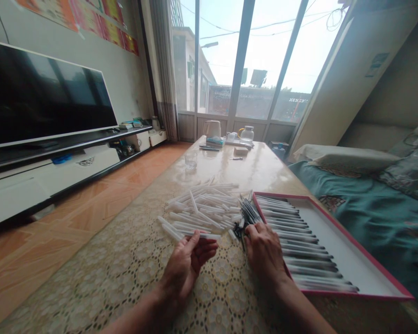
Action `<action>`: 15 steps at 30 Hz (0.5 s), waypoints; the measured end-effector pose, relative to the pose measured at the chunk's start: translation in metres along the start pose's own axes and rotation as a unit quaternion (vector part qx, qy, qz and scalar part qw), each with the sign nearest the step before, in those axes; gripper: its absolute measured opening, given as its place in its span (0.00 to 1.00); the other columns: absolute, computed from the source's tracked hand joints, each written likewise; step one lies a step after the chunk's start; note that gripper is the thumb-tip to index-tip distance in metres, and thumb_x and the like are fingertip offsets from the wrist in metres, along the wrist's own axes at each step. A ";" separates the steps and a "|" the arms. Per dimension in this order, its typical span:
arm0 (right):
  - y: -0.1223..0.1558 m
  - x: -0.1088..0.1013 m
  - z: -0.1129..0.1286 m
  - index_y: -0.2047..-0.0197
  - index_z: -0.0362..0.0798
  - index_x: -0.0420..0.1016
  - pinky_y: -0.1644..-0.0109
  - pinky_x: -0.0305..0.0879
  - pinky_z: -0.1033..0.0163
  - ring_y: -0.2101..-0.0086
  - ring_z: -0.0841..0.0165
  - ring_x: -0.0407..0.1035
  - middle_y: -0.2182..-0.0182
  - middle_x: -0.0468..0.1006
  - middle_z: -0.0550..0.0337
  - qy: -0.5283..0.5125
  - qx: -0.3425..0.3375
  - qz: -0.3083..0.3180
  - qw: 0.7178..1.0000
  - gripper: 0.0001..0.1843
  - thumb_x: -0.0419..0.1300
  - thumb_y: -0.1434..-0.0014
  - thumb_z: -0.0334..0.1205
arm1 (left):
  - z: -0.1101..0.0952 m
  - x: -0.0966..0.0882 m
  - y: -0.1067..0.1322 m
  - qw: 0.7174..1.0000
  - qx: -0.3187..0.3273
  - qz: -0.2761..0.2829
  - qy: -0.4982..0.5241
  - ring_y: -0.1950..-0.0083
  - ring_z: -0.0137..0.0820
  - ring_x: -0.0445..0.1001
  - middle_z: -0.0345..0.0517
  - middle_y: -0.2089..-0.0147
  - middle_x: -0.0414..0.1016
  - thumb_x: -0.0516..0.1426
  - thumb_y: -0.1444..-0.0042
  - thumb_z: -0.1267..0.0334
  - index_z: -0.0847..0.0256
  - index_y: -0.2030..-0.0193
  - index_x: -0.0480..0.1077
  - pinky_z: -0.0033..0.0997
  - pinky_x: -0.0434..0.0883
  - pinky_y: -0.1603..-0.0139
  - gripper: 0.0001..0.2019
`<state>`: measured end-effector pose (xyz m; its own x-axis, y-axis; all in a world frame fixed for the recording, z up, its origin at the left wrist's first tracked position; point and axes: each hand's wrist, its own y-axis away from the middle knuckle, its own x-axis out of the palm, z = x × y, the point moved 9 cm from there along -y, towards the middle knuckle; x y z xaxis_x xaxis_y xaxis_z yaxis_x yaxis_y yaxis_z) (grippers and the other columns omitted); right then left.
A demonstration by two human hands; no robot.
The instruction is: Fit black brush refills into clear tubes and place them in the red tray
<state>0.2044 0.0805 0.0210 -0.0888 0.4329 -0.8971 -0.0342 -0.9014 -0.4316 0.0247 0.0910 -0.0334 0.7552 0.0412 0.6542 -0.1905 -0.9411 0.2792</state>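
Observation:
A loose heap of white plastic tubes (204, 208) lies on the lace-covered table (125, 273), spread in many directions. My left hand (184, 266) is curled at the heap's near edge, with a white tube (209, 235) held across its fingers. My right hand (264, 248) rests to the right of the heap, closed around the lower end of a bundle of thin dark sticks (249, 211). Beside it stands a red-rimmed white box (348, 236) holding neat rows of white tubes with dark sections (299, 243). My right hand and wrist hide part of the box's left rim.
A glass tumbler (191, 160), a white kettle (212, 129) and a glass jug (246, 135) stand at the far end of the table. A bed with a teal cover (369, 218) runs along the right side. A television (45, 95) stands on a low cabinet at left.

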 end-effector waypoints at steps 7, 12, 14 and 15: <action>0.000 0.005 -0.005 0.71 0.49 0.69 0.62 0.53 0.58 0.65 0.59 0.63 0.70 0.71 0.52 -0.020 -0.002 -0.021 1.000 0.05 0.56 0.46 0.31 | -0.008 0.014 0.010 0.996 -0.014 -0.044 -0.080 0.71 0.31 0.79 0.52 0.72 0.79 0.53 0.42 0.68 0.64 0.69 0.66 0.28 0.75 0.67 0.05; 0.002 0.002 -0.005 0.70 0.49 0.68 0.60 0.55 0.57 0.65 0.59 0.62 0.69 0.70 0.53 -0.078 -0.014 -0.036 0.996 0.05 0.53 0.43 0.33 | -0.016 0.047 0.007 0.989 -0.053 0.020 -0.139 0.73 0.32 0.78 0.52 0.74 0.79 0.53 0.42 0.67 0.63 0.71 0.65 0.28 0.75 0.70 0.07; 0.003 0.000 -0.004 0.69 0.48 0.67 0.59 0.56 0.57 0.65 0.60 0.63 0.69 0.70 0.54 -0.110 -0.016 -0.040 0.993 0.05 0.52 0.42 0.33 | -0.021 0.053 -0.001 0.987 -0.051 0.030 -0.150 0.75 0.32 0.78 0.53 0.75 0.79 0.53 0.42 0.68 0.64 0.72 0.66 0.29 0.75 0.72 0.07; 0.003 -0.001 -0.004 0.68 0.48 0.66 0.59 0.56 0.57 0.65 0.60 0.63 0.70 0.70 0.54 -0.128 -0.016 -0.043 0.991 0.05 0.51 0.41 0.34 | -0.024 0.053 -0.006 0.986 -0.051 0.035 -0.153 0.76 0.32 0.77 0.53 0.76 0.79 0.54 0.43 0.69 0.65 0.72 0.67 0.29 0.75 0.73 0.07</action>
<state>0.2081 0.0772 0.0198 -0.3367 0.4878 -0.8054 -0.0221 -0.8592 -0.5112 0.0510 0.1067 0.0167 0.8892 -0.1396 0.4358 -0.2983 -0.8990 0.3207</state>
